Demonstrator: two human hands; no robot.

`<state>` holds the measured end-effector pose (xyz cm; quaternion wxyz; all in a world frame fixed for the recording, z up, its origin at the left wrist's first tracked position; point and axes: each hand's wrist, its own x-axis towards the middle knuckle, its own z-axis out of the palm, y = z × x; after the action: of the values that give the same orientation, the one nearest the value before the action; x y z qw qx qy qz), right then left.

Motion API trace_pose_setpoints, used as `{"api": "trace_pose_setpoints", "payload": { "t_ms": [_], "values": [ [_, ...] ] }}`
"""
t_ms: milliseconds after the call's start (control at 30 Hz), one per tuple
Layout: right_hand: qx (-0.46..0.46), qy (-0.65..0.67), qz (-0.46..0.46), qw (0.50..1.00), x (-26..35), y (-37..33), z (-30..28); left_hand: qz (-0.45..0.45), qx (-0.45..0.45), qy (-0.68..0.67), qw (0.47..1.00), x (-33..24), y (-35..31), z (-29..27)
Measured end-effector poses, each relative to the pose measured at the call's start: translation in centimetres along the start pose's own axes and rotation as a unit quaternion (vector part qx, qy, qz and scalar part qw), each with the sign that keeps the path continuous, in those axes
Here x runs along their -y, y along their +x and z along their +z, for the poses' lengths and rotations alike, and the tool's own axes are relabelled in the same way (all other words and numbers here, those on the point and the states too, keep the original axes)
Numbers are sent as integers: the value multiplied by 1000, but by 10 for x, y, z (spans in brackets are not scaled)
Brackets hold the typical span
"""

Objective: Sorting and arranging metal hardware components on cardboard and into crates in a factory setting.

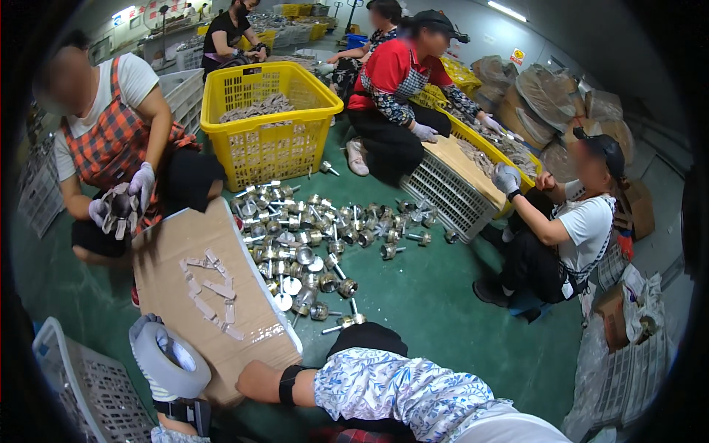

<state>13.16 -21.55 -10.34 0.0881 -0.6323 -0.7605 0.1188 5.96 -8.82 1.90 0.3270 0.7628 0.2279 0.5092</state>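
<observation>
At the lower left, my left hand wears a grey glove, its fingers bent round the edge of a pale grey roll of tape. A strapped black device sits on that wrist. My right arm reaches across from the lower right in a blue-patterned sleeve with a black strap. My right hand is beside the near edge of the cardboard sheet; its fingers are hidden. On the cardboard lie several flat pale strips, some laid in a rough outline.
Many metal fittings with stems are heaped on the green floor. Beyond stands a yellow crate holding grey parts. A white basket is at my left. Several people work around the heap; the one at left holds grey parts.
</observation>
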Motion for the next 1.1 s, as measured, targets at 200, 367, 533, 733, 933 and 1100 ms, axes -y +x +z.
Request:
{"api": "trace_pose_setpoints", "payload": {
  "t_ms": [200, 367, 533, 733, 933, 1100],
  "values": [
    [19, 3, -3, 1000, 2, 1, -5, 126, 107, 269, 949, -35, 16, -18],
    [30, -8, 2, 1000, 3, 3, -1, 160, 111, 295, 935, -35, 17, -18],
    [24, -4, 1, 1000, 2, 1, -1, 172, 163, 351, 906, -41, 21, -16],
    [12, -3, 3, 1000, 2, 1, -2, 202, 111, 291, 929, -41, 22, -11],
    [26, 1, 12, 1000, 5, 4, -1, 236, 3, 242, 941, -53, 17, 8],
    [41, 9, 36, 998, 4, 2, -4, 85, 53, 166, 981, -9, 3, -2]
  ]
}}
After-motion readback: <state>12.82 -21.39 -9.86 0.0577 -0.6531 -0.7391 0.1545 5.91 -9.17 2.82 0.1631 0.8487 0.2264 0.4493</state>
